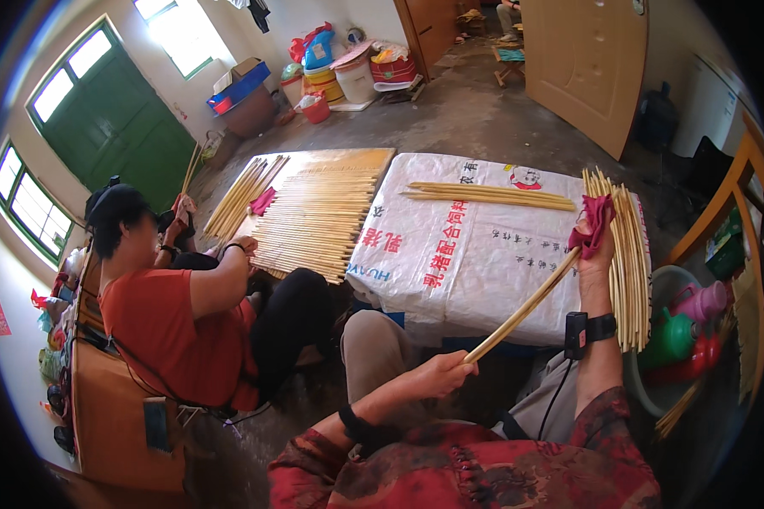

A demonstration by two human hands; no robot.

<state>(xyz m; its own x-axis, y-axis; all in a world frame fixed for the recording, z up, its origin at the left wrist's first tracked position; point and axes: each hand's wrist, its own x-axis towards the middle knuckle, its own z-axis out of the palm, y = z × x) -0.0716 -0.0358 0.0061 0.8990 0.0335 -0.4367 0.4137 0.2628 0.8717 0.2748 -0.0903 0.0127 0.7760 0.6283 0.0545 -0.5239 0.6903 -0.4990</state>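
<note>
My left hand (440, 374) is closed round the near end of a long pale wooden stick (522, 307), which slants up to the right. At its far end my right hand (596, 248) grips a dark red cloth (595, 222), wrapped against the stick. Under that hand, a white printed sack sheet (484, 280) covers a low table. On it lie a thick pile of similar sticks (626, 271) at the right edge and a small row of sticks (492, 196) toward the back.
To my left a seated person (174, 297) in orange-red handles sticks at a board (348, 158) covered with a row of sticks (318, 216). A tub (645, 390) with coloured jugs stands at my right, near a wooden chair (743, 182). Buckets (352, 78) line the back wall.
</note>
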